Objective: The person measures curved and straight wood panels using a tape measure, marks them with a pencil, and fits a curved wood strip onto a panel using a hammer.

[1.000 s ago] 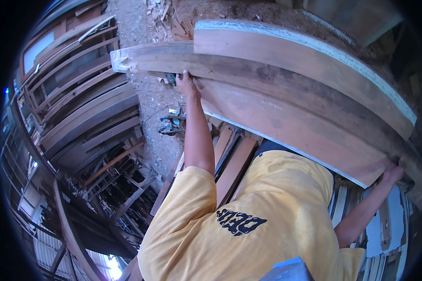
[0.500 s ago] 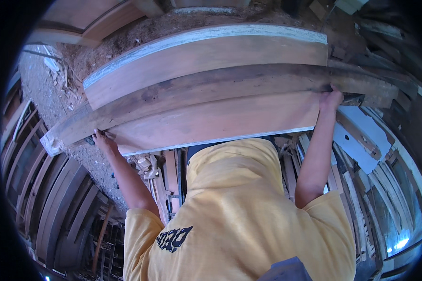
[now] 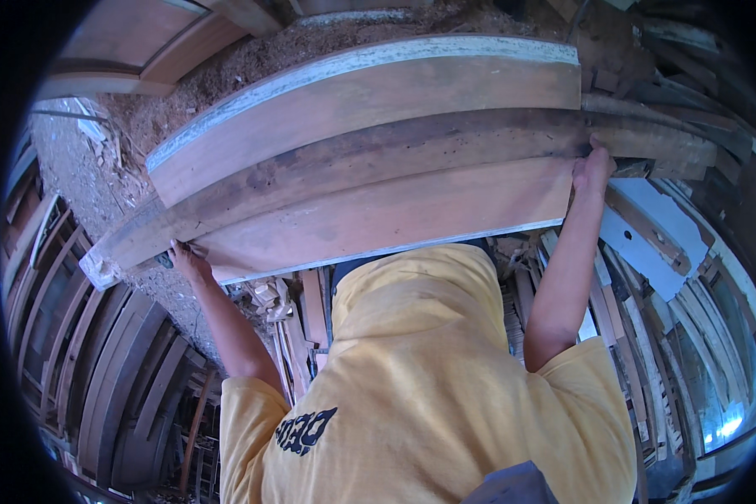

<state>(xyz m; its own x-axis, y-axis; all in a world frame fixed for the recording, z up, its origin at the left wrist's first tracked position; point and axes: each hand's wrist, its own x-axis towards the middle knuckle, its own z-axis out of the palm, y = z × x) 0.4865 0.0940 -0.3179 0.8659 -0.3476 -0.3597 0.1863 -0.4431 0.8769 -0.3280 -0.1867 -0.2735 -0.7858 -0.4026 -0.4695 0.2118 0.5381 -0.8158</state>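
Note:
A long, weathered wooden beam [image 3: 370, 159] lies lengthwise over a broad pinkish-brown panel [image 3: 412, 206] with white strips along its near and far edges. Both ends of the beam reach past the panel. My left hand [image 3: 190, 259] is closed on the near edge of the beam, close to its pale, chipped left end. Toward the other end, my right hand [image 3: 594, 170] grips the same edge, its thumb up against the wood and its other fingers partly hidden. Dark stains and small holes mark the beam's surface.
Long timber strips [image 3: 113, 378] are stacked at the left, and more planks [image 3: 647, 370] lie at the right beside a torn white sheet [image 3: 659, 235]. Wood scraps [image 3: 273, 298] sit near my body. A framed wooden panel [image 3: 143, 50] stands at the far left beyond sawdust-covered ground [image 3: 218, 76].
The panel and beam sit slightly higher in the view, and the beam's left end is a little further right. Both hands keep their hold on it.

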